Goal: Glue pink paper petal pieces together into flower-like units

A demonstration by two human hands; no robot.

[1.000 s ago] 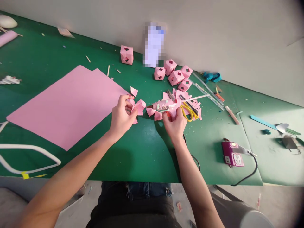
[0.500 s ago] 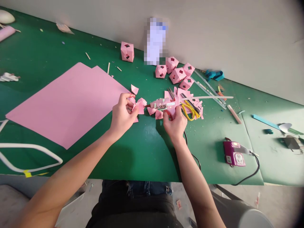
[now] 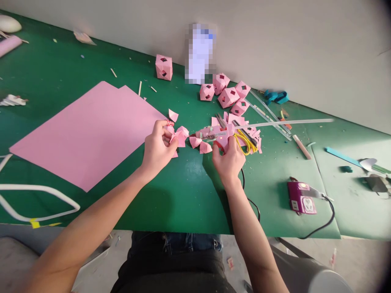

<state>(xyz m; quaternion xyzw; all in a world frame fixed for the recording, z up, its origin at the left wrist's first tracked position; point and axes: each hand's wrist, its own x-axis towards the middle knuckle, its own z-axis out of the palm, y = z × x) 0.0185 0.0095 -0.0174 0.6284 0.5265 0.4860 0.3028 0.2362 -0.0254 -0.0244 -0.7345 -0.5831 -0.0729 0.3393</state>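
Note:
Between the fingers of my left hand (image 3: 160, 148) is a folded pink paper piece (image 3: 181, 137). My right hand (image 3: 229, 159) is wrapped round the handle of a pink hot glue gun (image 3: 215, 133). Its nozzle points left, close to the folded paper; whether they touch I cannot tell. A long pale glue stick (image 3: 287, 123) sticks out of the gun's back end. Below the nozzle lie small folded pink pieces (image 3: 195, 141). Yellow-handled scissors (image 3: 246, 144) rest on pink paper scraps (image 3: 256, 134), partly hidden by the gun and my right hand.
Large pink paper sheets (image 3: 88, 134) cover the left of the green table (image 3: 189, 195). Several pink paper shapes with diamond holes (image 3: 228, 97) stand near the wall, beside a blurred upright screen (image 3: 200, 53). A purple power socket (image 3: 302, 198) with a black cord sits at the right.
My right hand has shifted slightly right with the glue gun, and its nozzle is a little farther from the paper. More glue stick shows behind it. My left hand has barely moved.

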